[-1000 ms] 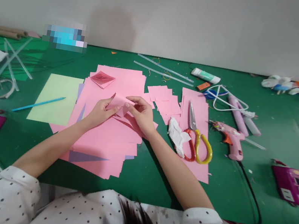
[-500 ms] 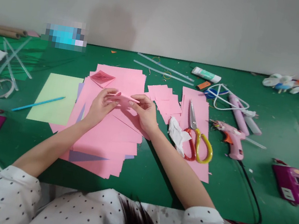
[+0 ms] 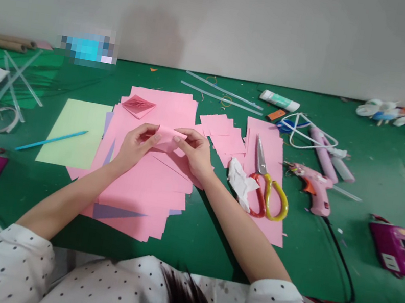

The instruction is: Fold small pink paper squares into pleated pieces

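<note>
Between my two hands is a small piece of pink paper (image 3: 168, 138), held up over a pile of pink sheets (image 3: 138, 187). My left hand (image 3: 137, 143) pinches its left edge, thumb in front and fingers behind. At the right edge, my right hand (image 3: 195, 151) grips it the same way. Just beyond my left hand lies a pleated stack of folded pink paper (image 3: 139, 107) on the pile. Several small pink squares (image 3: 224, 134) are spread to the right of my right hand.
Scissors (image 3: 262, 166) and crumpled white tissue (image 3: 239, 182) lie on a pink sheet at right. Farther right are a corded pink glue gun (image 3: 315, 188) and a purple device (image 3: 399, 249). A blue pencil (image 3: 52, 140) crosses a pale green sheet (image 3: 74, 151) at left.
The pink paper has tilted so that its broad face now shows, where before mostly a curled edge did. My left thumb and fingers have shifted slightly. Everything else lies as before.
</note>
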`<control>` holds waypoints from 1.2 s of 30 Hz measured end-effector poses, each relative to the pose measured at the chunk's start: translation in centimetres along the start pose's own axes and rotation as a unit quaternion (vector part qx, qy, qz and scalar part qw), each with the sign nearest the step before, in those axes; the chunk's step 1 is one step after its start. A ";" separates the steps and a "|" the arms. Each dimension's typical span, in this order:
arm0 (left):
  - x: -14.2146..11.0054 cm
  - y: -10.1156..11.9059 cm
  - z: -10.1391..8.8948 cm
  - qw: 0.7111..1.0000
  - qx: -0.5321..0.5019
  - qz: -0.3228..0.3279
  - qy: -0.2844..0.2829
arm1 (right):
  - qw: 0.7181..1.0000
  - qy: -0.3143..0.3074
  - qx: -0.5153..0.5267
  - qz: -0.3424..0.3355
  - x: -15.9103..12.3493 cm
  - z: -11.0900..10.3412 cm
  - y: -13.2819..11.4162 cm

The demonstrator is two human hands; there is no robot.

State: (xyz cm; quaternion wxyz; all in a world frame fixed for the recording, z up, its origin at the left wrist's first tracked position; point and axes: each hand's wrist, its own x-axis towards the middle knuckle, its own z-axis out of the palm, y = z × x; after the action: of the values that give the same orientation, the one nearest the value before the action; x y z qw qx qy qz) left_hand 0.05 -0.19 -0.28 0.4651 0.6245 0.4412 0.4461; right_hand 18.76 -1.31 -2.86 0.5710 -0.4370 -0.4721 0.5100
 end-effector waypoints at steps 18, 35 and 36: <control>0.1 -0.6 -0.2 1.000 0.028 -0.010 0.001 | 0.998 -0.043 -0.040 0.011 -0.1 0.1 -0.1; 0.0 -0.6 -0.3 0.998 0.050 -0.009 -0.027 | 0.995 -0.058 -0.079 -0.018 -0.2 0.6 -0.4; 0.0 -0.6 -0.3 0.998 0.050 -0.009 -0.030 | 0.995 -0.057 -0.080 -0.020 -0.2 0.6 -0.4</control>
State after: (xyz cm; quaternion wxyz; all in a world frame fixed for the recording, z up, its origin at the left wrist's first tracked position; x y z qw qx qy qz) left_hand -0.28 -0.07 -0.79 0.4502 0.6561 0.4541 0.4008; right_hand 18.23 -1.52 -2.41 0.5161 -0.4419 -0.5521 0.4832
